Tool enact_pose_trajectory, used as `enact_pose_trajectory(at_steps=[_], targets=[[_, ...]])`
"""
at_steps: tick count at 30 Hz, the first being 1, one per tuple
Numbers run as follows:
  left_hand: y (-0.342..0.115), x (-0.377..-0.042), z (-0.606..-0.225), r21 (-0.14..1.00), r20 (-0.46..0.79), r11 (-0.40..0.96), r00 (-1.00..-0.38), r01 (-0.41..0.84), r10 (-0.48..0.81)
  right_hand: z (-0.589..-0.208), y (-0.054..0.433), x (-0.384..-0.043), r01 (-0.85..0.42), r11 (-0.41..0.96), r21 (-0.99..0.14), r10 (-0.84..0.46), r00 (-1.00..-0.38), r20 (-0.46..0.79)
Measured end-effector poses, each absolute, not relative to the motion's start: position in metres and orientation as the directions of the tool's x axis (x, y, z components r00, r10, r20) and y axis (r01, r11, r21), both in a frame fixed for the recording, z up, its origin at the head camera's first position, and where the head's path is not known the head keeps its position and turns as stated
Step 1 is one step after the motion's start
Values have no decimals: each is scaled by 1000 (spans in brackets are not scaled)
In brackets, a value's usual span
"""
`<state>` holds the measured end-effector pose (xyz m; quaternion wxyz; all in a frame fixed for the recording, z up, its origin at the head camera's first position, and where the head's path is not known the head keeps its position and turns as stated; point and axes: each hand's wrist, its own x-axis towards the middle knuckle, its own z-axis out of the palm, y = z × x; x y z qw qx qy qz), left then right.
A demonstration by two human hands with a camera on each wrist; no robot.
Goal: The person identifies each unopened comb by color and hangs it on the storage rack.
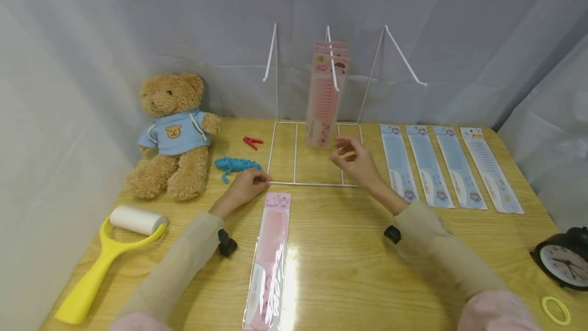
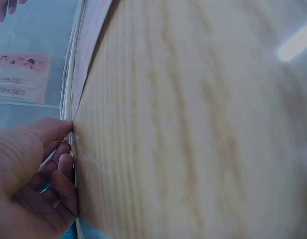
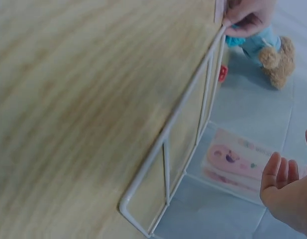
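My left hand (image 1: 248, 184) pinches the front left corner of a white wire display rack (image 1: 317, 184). In the right wrist view, thumb and fingers meet at that wire corner. Several pink packaged combs (image 1: 323, 101) hang on the rack's middle hook. Just right of their lower end is my right hand (image 1: 358, 161), fingers loosely bent with nothing between them. It appears apart from the packs. One more pink packaged comb (image 1: 272, 254) lies flat on the wooden table (image 1: 340, 259), in front of the rack and right of my left forearm.
Blue packaged combs (image 1: 399, 165) and a pale one (image 1: 491, 170) lie in a row at right. A teddy bear (image 1: 172, 132), blue cord bundle (image 1: 236, 164), red clip (image 1: 252, 142) and yellow-handled roller (image 1: 105, 254) are at left. An alarm clock (image 1: 565, 259) and yellow ring (image 1: 543, 304) stand far right.
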<state>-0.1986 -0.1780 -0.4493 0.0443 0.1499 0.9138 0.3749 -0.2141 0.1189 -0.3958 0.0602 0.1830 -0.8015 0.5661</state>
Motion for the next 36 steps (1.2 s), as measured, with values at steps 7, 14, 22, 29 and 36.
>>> enact_pose_trajectory(at_steps=[7,14,22,29,36], targets=[[-177,-199,-449,699,29,674,-951,240,308,-408,114,-195,-328,337,-883,-297,-927,231],[-178,-198,-448,695,31,678,-952,240,306,-422,106,-177,-356,316,-879,-352,-905,239],[-177,-196,-448,695,25,679,-952,236,306,-433,102,-163,-317,327,-890,-407,-897,170],[-177,-197,-448,691,32,680,-950,245,310,-440,95,-146,-235,429,-872,-456,-890,15],[-178,-198,-448,688,32,683,-951,243,306,-443,83,-135,-279,485,-829,-512,-859,-11]])
